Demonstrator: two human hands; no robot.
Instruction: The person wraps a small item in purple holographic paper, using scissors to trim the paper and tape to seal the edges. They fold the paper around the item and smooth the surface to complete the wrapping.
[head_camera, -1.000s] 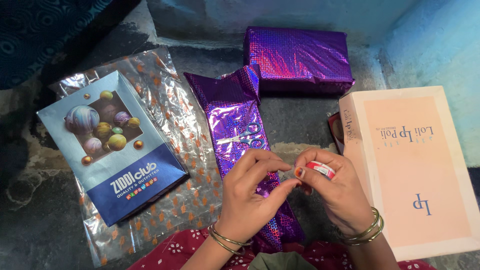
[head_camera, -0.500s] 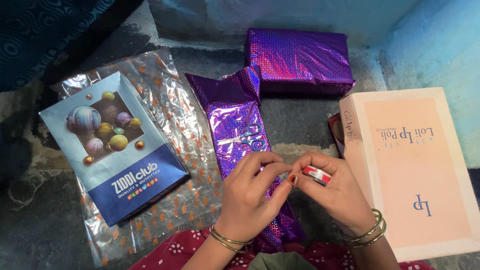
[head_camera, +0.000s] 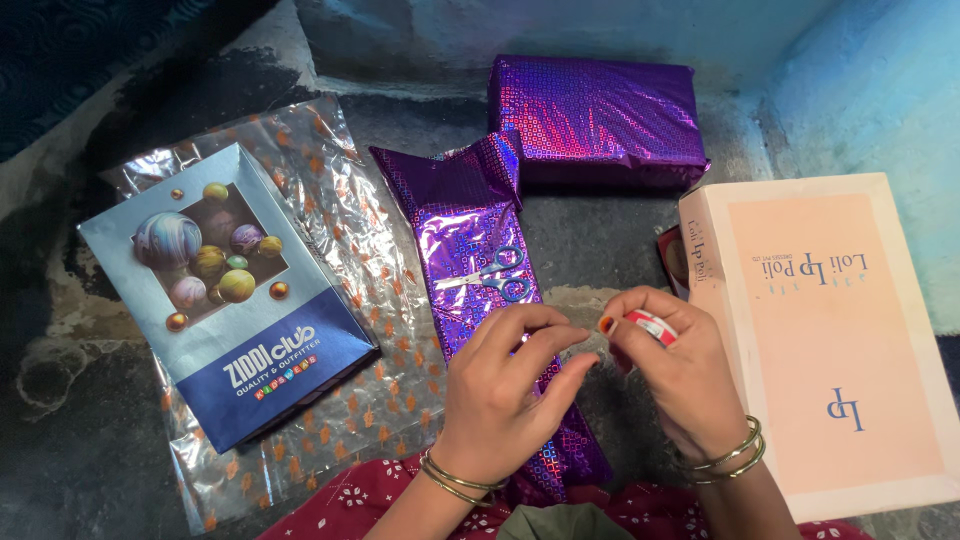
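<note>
My right hand (head_camera: 672, 375) holds a small roll of clear tape with a red and white core (head_camera: 650, 326). My left hand (head_camera: 505, 385) pinches at the tape's loose end with thumb and forefinger, right beside the roll. Both hands hover over the near end of a long folded sheet of shiny purple wrapping paper (head_camera: 470, 235). A small pair of blue-handled scissors (head_camera: 489, 273) lies on that paper, just beyond my fingers.
A purple-wrapped parcel (head_camera: 596, 120) sits at the back. A pale peach cardboard box (head_camera: 830, 340) lies at the right. At the left a blue box with a picture of marbles (head_camera: 225, 290) rests on a clear sheet with orange dots (head_camera: 350, 230). The floor is dark stone.
My right hand has shifted slightly right and tilted the tape roll, while my left fingers stayed pinched at the tape's end. Nothing else has moved.
</note>
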